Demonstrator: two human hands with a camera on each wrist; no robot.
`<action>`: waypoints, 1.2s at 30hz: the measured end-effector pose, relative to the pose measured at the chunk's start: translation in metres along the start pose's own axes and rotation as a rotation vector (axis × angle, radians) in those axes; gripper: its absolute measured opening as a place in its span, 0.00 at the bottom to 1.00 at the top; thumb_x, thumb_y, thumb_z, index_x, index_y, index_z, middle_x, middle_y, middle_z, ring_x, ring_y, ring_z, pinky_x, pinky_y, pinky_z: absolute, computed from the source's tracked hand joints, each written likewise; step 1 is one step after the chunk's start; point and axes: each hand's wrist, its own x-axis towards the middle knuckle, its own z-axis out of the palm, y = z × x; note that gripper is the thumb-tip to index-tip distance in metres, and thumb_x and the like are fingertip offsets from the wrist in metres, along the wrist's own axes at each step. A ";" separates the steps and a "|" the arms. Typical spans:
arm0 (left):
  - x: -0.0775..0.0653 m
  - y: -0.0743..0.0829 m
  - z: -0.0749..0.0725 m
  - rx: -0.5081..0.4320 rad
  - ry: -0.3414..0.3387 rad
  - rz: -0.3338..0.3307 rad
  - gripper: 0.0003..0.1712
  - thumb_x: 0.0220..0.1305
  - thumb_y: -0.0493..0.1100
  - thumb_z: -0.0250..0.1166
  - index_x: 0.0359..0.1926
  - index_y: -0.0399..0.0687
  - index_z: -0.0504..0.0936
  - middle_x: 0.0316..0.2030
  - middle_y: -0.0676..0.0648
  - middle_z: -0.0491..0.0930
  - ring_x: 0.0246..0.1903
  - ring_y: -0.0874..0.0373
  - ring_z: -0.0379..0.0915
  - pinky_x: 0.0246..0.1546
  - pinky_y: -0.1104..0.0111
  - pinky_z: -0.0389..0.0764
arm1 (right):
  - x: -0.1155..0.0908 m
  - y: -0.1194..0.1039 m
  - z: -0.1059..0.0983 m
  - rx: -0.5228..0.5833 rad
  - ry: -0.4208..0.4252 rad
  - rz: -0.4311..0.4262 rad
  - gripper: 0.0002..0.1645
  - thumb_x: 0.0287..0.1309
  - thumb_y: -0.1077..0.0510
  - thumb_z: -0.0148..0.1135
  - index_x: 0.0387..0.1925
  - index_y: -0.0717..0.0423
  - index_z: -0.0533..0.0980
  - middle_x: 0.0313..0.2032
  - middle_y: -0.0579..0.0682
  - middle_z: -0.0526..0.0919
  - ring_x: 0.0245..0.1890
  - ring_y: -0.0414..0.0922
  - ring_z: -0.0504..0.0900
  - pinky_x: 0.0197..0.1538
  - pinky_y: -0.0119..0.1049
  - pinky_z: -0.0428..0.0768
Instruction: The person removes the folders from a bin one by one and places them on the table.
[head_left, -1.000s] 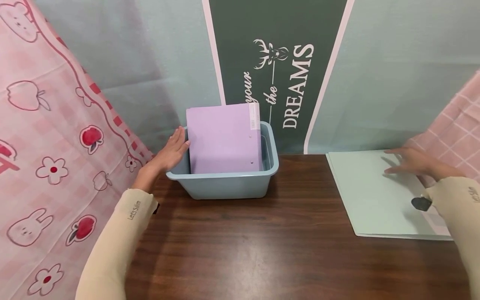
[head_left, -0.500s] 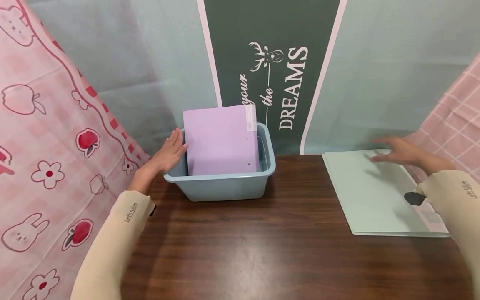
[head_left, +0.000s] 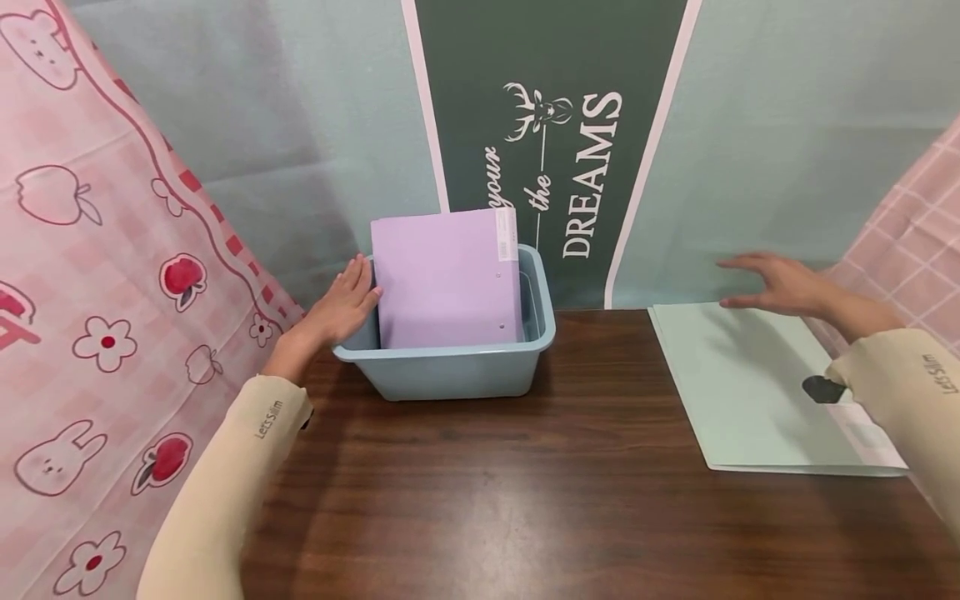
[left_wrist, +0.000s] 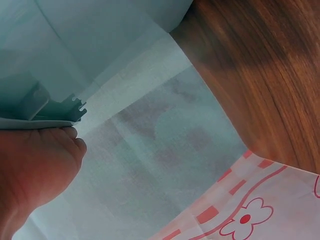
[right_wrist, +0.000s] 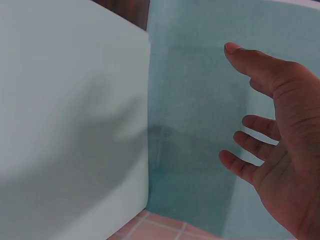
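Note:
A light blue plastic bin (head_left: 450, 377) stands on the table, and a lilac file folder (head_left: 442, 279) with a white label leans upright in it. My left hand (head_left: 341, 304) rests against the bin's left rim with its fingers straight. The left wrist view shows that hand (left_wrist: 42, 165) at the outside of the bin wall (left_wrist: 60, 30). Over the far part of the pale green folders (head_left: 750, 392), my right hand (head_left: 783, 285) hovers with thumb and fingers spread, holding nothing. Its shadow falls on the green folder (right_wrist: 75, 75) in the right wrist view.
Brown wooden table (head_left: 495, 500) lies in front of the bin and between it and the green folders. A grey-green cloth (head_left: 787, 125) with printed words hangs behind. Pink printed cloth (head_left: 105, 275) borders the left side, pink checked cloth (head_left: 922, 217) the right.
My right hand has moved left and away from me over the green folders, rising from them. The left hand, the bin and the lilac folder stay as they were.

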 end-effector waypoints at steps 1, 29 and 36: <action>0.000 0.000 0.000 0.001 0.003 0.000 0.45 0.87 0.59 0.35 0.82 0.32 0.29 0.84 0.32 0.27 0.83 0.38 0.20 0.82 0.44 0.31 | 0.001 -0.003 -0.001 0.002 0.000 -0.006 0.46 0.56 0.49 0.79 0.70 0.68 0.73 0.69 0.80 0.67 0.68 0.78 0.65 0.63 0.76 0.66; -0.002 0.003 0.002 -0.011 -0.012 -0.021 0.43 0.88 0.56 0.35 0.83 0.33 0.29 0.84 0.34 0.24 0.83 0.38 0.20 0.82 0.45 0.31 | 0.035 -0.083 0.000 0.002 -0.041 -0.157 0.44 0.57 0.48 0.79 0.70 0.61 0.75 0.69 0.73 0.72 0.70 0.72 0.69 0.66 0.71 0.71; -0.001 0.004 0.001 -0.018 0.006 -0.017 0.43 0.88 0.57 0.34 0.83 0.33 0.30 0.84 0.33 0.26 0.83 0.38 0.20 0.82 0.44 0.31 | 0.045 -0.097 0.000 0.009 -0.030 -0.175 0.44 0.58 0.48 0.79 0.71 0.60 0.74 0.69 0.71 0.73 0.69 0.69 0.71 0.66 0.69 0.72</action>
